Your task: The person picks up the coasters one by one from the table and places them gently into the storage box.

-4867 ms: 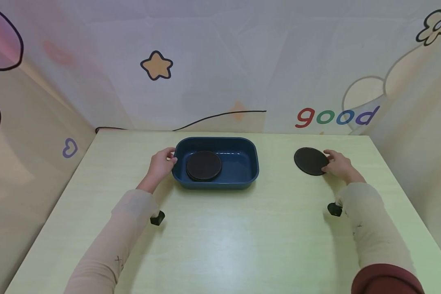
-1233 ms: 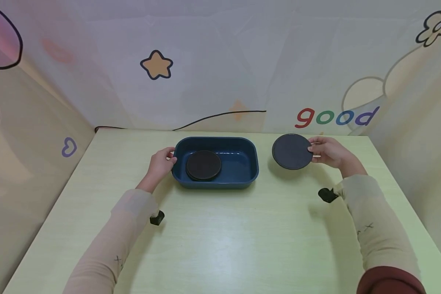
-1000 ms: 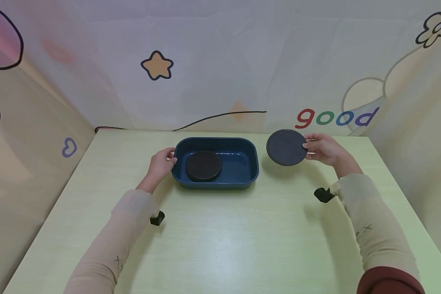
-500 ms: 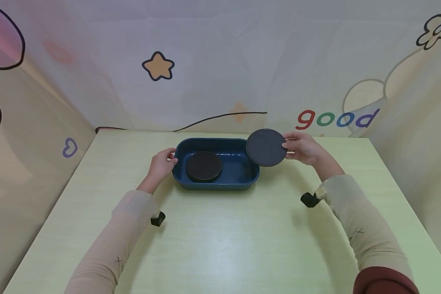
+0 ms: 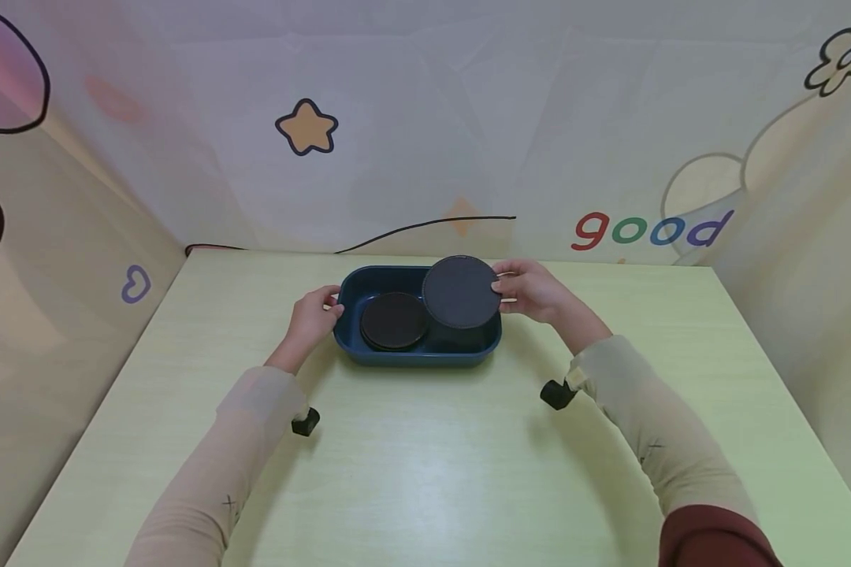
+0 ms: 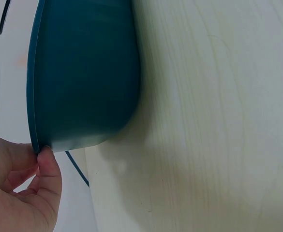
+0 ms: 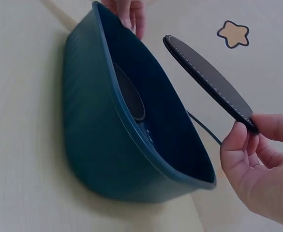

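Note:
A dark blue rectangular basin (image 5: 418, 358) stands at the back middle of the table. My left hand (image 5: 314, 319) pinches its left rim between thumb and fingers; the left wrist view shows the fingertips (image 6: 47, 155) right at the rim corner. Inside the basin, on its left side, lies a small stack of round black coasters (image 5: 393, 321). My right hand (image 5: 532, 293) pinches another round coaster (image 5: 461, 291) by its right edge, tilted above the right half of the basin. White stitching along the edge of this coaster (image 7: 209, 79) shows in the right wrist view.
The pale wood-grain table (image 5: 425, 465) runs up to a printed cloth backdrop (image 5: 425, 118) with a star and the word "good". Cloth also hangs along both sides. A black wrist camera (image 5: 558, 394) sits under the right sleeve, another (image 5: 305, 422) under the left.
My right hand has picked the coaster up from the table at the right and carried it left until it is over the basin. The left hand stays at the basin's rim.

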The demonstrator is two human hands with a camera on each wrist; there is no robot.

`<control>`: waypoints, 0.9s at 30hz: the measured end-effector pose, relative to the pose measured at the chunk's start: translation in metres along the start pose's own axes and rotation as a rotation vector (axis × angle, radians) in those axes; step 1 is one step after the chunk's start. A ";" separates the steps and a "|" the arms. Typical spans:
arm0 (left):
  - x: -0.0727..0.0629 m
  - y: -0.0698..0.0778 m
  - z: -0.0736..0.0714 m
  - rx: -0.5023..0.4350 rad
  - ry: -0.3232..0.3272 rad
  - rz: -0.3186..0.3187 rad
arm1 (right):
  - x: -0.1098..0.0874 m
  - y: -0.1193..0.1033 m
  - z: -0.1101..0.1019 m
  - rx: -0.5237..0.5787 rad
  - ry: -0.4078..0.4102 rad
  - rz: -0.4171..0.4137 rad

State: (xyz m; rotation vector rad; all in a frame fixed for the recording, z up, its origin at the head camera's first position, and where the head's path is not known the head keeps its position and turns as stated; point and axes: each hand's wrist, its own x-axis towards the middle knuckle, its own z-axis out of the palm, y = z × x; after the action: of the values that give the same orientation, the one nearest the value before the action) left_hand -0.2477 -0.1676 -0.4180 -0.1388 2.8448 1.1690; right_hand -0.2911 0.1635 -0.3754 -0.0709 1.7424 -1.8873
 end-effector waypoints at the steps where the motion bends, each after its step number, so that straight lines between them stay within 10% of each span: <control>1: 0.000 0.000 0.000 -0.002 -0.002 -0.003 | 0.002 0.001 0.003 0.002 0.004 0.002; 27: 0.000 0.000 0.000 -0.005 -0.011 0.004 | 0.047 0.034 0.064 0.081 0.053 0.057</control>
State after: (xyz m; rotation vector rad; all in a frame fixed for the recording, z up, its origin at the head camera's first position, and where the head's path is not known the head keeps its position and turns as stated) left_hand -0.2479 -0.1678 -0.4179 -0.1268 2.8342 1.1737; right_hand -0.2922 0.0858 -0.4130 0.0593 1.6825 -1.9311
